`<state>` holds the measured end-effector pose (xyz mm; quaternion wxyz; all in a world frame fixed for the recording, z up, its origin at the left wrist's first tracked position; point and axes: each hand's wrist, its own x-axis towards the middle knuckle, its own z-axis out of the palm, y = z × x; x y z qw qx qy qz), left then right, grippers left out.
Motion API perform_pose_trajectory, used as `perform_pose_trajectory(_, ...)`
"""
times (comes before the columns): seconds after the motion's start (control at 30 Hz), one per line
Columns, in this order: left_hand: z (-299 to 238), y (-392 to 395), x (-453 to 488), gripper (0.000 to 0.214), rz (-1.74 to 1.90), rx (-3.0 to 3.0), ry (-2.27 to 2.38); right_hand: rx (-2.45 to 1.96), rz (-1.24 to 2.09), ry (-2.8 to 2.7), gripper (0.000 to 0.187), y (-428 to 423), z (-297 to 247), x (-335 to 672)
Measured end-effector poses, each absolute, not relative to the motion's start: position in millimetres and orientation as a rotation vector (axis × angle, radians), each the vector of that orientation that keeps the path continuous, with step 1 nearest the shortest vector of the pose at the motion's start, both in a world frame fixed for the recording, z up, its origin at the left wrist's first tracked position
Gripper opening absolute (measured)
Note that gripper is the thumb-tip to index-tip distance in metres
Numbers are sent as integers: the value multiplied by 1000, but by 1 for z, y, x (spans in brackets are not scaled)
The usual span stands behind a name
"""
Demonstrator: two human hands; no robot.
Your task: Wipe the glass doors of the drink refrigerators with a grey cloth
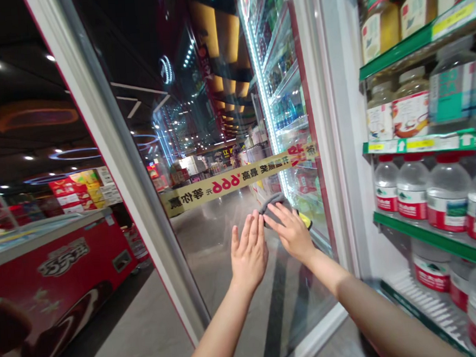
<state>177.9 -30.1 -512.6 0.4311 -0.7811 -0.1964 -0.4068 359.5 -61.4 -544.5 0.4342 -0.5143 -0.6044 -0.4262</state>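
Note:
My right hand (294,233) presses a grey cloth (276,198) with a yellow edge against the inner side of a glass door (210,240). Its fingers lie spread over the cloth, and part of the cloth is hidden beneath them. Just to the left, my left hand (249,251) is held up flat at the pane, fingers stretched and holding nothing. Whether its palm touches the glass I cannot tell. Right above both hands, a yellowish printed strip (206,190) runs across the door, its lettering reversed.
The door stands swung out, bounded by a pale metal frame (142,207). On the right, green-edged shelves (442,243) hold several water bottles (446,194) and other drinks. A red chest freezer (77,277) stands at the left, with stacked boxes (76,191) behind it.

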Motion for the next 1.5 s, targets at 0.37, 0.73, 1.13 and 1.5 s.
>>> perform_pose_trajectory(0.37,-509,-32,180,85,-959,-1986,-534,-1336,-1047,-1358,74,-58,-581,384)
perform_pose_trajectory(0.73,-504,-33,196,81,-945,-2013,-442,-1307,-940,-1014,74,-44,-572,427)
perform_pose_trajectory(1.13,-506,-27,212,72,-969,-2004,-318,-1349,-975,-906,64,-48,-575,483)
perform_pose_trajectory(1.5,-513,-25,214,75,-954,-2051,-352,-1686,-972,-841,63,-49,-559,512)
